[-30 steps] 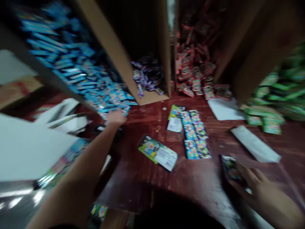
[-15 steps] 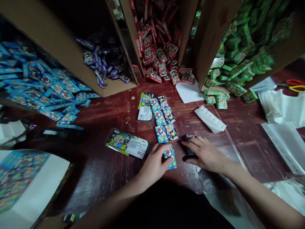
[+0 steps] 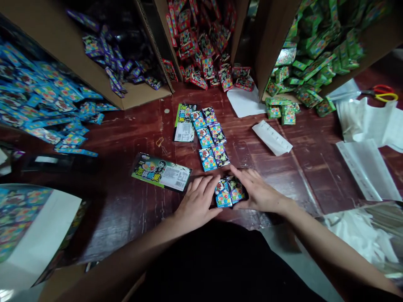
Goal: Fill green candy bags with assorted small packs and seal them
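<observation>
My left hand (image 3: 197, 201) lies on the red-brown table (image 3: 126, 209), fingers together, pressing a small blue packet (image 3: 222, 194) from its left side. My right hand (image 3: 256, 193) presses a purple packet (image 3: 236, 189) from the right, so the two packets sit side by side between my hands. Just beyond them runs a double column of small packets (image 3: 208, 136), blue on the left, purple on the right. A green header card (image 3: 183, 122) lies at the far end of that column.
Open cardboard boxes at the back hold blue packets (image 3: 40, 100), purple packets (image 3: 110, 63), red packets (image 3: 201, 50) and green packets (image 3: 315, 46). A green card (image 3: 160, 172) lies left of my hands. White bags (image 3: 368, 167) and scissors (image 3: 380, 93) are at the right.
My left hand came back from the blue pile with a blue packet. Both hands then slid their packets together and up toward the near end of the column.
</observation>
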The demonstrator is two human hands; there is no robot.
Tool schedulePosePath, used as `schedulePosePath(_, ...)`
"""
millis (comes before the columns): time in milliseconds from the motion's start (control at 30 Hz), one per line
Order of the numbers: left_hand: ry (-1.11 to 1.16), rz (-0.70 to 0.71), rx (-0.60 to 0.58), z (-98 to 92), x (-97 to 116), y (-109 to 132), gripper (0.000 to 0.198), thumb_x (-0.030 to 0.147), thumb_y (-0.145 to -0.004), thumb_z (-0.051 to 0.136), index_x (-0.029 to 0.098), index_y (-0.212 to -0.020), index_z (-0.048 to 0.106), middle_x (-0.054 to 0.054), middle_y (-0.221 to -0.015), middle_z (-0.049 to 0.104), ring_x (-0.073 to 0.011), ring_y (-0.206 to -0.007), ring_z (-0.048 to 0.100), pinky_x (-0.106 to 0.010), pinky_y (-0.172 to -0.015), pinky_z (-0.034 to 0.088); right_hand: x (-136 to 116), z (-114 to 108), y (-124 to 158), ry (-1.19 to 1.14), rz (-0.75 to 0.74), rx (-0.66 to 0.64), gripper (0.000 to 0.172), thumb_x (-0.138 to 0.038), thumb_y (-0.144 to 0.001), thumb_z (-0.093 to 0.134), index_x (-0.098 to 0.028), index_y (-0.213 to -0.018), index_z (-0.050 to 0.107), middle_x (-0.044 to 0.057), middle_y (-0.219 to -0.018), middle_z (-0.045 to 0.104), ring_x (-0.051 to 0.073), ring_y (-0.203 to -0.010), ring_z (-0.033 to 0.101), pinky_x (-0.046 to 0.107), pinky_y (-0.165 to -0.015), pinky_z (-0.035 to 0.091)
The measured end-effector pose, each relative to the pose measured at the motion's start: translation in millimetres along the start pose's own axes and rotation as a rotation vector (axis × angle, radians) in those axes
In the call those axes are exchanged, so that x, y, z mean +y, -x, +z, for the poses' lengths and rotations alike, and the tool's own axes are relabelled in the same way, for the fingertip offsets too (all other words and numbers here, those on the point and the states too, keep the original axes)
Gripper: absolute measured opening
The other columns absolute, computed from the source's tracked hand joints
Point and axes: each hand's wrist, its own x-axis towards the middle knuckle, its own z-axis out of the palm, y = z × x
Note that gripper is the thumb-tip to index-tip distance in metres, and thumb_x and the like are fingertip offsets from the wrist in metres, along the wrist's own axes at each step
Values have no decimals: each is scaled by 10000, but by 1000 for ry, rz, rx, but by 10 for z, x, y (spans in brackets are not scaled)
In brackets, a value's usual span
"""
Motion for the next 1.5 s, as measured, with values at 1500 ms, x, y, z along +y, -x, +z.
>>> schedulePosePath(1500, -82, -57, -86, -130, -235, 66, 892, 412, -680, 850, 245, -1454, 440, -88, -1345, 512, -309, -1180, 484, -468, -1033, 386, 111, 54, 411, -96, -64, 46, 1115, -657, -802, 714, -163, -1619, 138, 211, -1663, 220, 382, -1533, 221, 629, -1231, 218)
